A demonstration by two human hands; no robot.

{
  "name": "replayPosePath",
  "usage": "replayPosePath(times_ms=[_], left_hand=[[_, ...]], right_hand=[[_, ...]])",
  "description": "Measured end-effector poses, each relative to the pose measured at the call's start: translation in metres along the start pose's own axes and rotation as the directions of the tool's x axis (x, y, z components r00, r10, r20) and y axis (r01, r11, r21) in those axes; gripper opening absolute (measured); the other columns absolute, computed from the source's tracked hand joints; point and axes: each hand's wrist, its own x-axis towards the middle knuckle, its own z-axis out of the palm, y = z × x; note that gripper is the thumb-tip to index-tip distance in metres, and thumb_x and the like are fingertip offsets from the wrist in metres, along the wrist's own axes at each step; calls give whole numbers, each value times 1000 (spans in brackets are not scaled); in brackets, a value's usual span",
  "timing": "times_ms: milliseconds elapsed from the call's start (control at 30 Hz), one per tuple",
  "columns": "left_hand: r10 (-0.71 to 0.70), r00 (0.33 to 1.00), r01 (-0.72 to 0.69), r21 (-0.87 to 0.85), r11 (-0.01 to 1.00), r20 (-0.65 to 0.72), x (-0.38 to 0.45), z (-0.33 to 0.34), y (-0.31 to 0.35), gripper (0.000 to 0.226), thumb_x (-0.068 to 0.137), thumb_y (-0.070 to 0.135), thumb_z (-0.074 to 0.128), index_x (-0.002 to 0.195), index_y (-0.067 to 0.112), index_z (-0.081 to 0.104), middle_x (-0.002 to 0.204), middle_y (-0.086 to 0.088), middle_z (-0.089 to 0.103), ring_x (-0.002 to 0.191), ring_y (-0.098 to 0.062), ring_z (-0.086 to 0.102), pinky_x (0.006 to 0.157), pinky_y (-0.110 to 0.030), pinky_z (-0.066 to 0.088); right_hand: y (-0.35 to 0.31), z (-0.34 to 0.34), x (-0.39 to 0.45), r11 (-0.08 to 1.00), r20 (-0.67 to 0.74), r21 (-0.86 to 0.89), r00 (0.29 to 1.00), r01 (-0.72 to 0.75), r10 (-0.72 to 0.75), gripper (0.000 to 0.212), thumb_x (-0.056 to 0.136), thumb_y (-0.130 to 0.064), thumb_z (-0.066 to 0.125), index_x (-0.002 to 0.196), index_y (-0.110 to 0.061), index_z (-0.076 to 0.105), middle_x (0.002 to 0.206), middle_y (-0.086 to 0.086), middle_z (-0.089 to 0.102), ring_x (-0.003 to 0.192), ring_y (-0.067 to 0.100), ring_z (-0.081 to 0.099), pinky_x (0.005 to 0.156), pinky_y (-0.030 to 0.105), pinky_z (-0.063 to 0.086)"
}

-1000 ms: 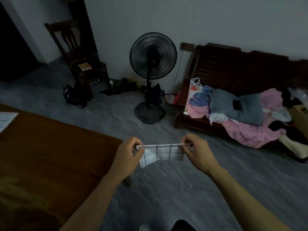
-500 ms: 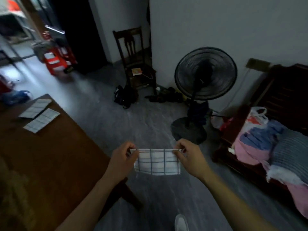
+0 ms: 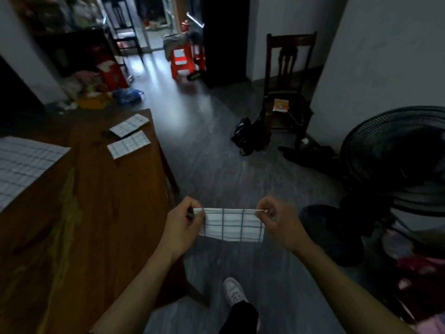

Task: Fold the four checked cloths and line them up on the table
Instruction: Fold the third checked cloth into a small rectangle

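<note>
A folded white checked cloth (image 3: pixel 232 225) hangs in the air over the floor, just right of the table's near corner. My left hand (image 3: pixel 185 227) pinches its top left corner and my right hand (image 3: pixel 279 222) pinches its top right corner. Two folded checked cloths lie side by side near the far right edge of the wooden table (image 3: pixel 101 201): the farther cloth (image 3: pixel 129 125) and the nearer cloth (image 3: pixel 128 144). A larger unfolded checked cloth (image 3: pixel 21 165) lies spread at the table's left.
A black standing fan (image 3: pixel 395 153) is at the right, a dark wooden chair (image 3: pixel 287 92) against the wall beyond it. Red stools (image 3: pixel 183 60) and clutter sit far down the floor. My white shoe (image 3: pixel 234 291) is below the cloth.
My view has swung left from the bench and fan toward the table. Both hands still hold the folded cloth stretched between them, and the cloths on the table have come into view.
</note>
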Motion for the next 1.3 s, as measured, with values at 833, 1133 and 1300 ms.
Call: replayPosePath(times_ms=[833,1133,1300], left_hand=[[-446,694,444,-152,883,-565,172,-61,-82,4,92,17,61,91,21,61,92,9,65,84,-6,64,69,-27,55],[-576,400,602,-269,752,-713,211,-89,-94,2,96,20,58,96,22,60,97,5,64,85,-3,62,68,-25,50],[-636,239,678,-342,650,-734,222,-105,-118,5,95,23,60,99,26,61,99,8,63,90,-8,61,74,-27,53]], right_hand=[[-14,115,360,913,490,266,773,309,-404,11,90,-16,67,84,-21,59,73,-13,60,67,4,58,59,10,40],[-52,168,456,812,668,356,482,463,-567,5,94,-21,62,90,-22,60,79,-14,60,75,1,58,64,13,44],[-70,212,482,811,729,349,408,470,-550,4,95,-21,61,93,-23,59,80,-14,60,78,0,59,64,13,46]])
